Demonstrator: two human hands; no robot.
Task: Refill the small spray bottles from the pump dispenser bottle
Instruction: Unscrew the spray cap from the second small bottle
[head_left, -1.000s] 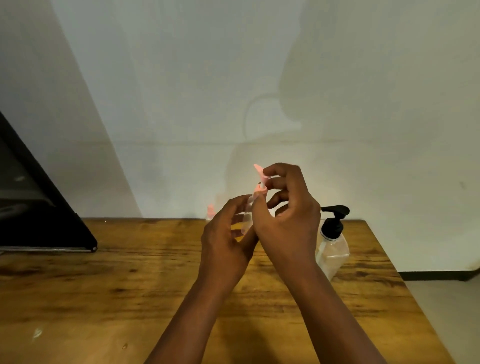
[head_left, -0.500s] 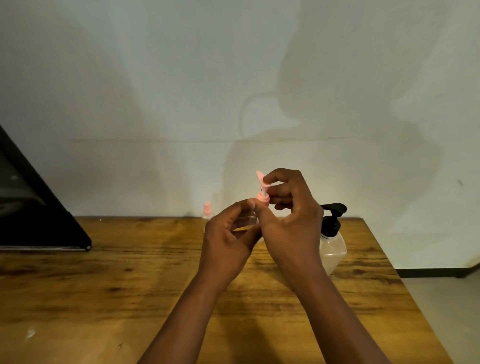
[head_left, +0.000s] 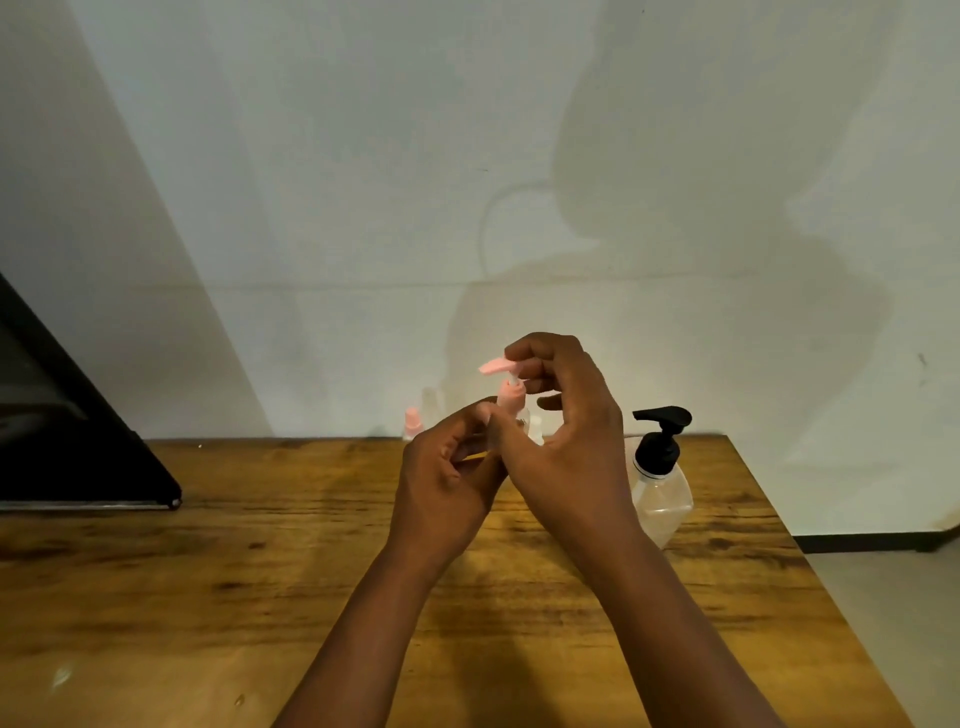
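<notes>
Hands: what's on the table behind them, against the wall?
Behind the left hand and right hand, a pink-capped small bottle and clear containers stand by the wall. Anything directly behind the hands is covered.

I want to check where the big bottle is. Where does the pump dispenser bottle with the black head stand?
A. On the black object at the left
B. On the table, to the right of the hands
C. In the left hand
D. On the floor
B: the pump dispenser bottle stands upright on the wooden table, just right of the right hand, which does not grip it.

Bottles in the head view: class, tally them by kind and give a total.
Small clear spray bottle with pink top, held in both hands: 1
Small pink-topped bottle standing by the wall: 1
Clear pump dispenser bottle with black pump: 1
Total: 3
</notes>
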